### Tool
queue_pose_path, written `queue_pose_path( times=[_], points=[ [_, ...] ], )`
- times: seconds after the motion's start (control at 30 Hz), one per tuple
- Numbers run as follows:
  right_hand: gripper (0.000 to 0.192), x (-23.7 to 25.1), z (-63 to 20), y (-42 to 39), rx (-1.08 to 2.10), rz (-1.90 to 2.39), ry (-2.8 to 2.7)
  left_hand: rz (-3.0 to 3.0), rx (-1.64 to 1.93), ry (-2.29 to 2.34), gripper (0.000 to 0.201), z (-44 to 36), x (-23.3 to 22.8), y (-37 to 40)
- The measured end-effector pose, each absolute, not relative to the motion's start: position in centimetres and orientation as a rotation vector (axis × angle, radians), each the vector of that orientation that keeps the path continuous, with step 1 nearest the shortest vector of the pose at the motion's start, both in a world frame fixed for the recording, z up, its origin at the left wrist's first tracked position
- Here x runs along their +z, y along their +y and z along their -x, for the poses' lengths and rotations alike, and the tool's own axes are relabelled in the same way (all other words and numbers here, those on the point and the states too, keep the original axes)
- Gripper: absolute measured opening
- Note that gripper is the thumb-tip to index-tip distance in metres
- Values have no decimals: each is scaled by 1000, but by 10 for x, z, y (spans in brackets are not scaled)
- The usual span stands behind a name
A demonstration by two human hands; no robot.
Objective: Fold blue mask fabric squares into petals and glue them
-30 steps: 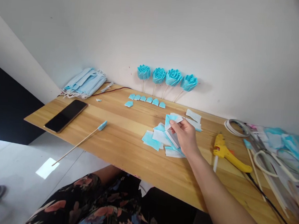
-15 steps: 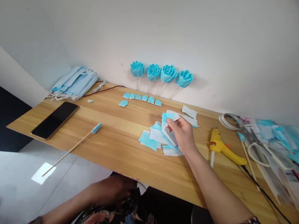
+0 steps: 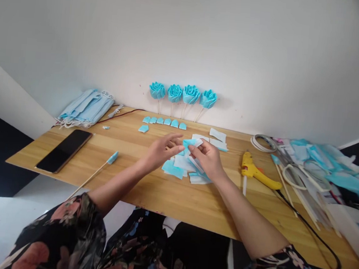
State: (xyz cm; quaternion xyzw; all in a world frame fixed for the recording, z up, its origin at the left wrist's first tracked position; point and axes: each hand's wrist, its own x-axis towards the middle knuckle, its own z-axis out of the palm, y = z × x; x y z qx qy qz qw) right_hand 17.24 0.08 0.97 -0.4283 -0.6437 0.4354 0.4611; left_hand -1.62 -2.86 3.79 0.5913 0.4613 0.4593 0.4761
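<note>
My right hand (image 3: pixel 207 158) pinches a small blue-and-white mask piece (image 3: pixel 192 142) just above the wooden table (image 3: pixel 150 186). From the left, my left hand (image 3: pixel 161 149) reaches in with spread fingers, its fingertips at the same piece's left edge. Below both hands lies a loose pile of cut blue and white mask pieces (image 3: pixel 176 167). A row of small blue petal shapes (image 3: pixel 164 121) lies further back. Behind it, several blue roses on sticks (image 3: pixel 183 94) lean on the wall.
A black phone (image 3: pixel 64 150) and a stick with a blue tip (image 3: pixel 99 171) lie at the left, a stack of face masks (image 3: pixel 86 107) at the back left. A yellow glue gun (image 3: pixel 256 174) with its black cord lies right of my hands. Scissors, sticks and scraps (image 3: pixel 308 171) crowd the far right.
My left hand has come up from under the table and reached the piece held in my right hand. The view has shifted so the table sits more centred.
</note>
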Motion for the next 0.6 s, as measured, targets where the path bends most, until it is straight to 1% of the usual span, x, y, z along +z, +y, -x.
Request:
queue_pose_path(
  times=[0.1,0.13,0.27,0.4,0.6],
  points=[
    [34,8,-173,2,1063,1045,-1579,-1360,1100,1059,28,5,36,-7],
    [34,8,-173,3,1058,1053,-1576,-1351,1088,1055,27,3,36,-4],
    [35,8,-174,4,1050,1090,-1569,-1325,1088,1085,33,-4,38,2],
    [35,10,-175,5,1047,1073,-1542,-1252,1162,1047,34,-4,29,9],
    [30,11,-176,5,1112,1017,-1474,-935,1339,936,37,10,10,16]
  ],
)
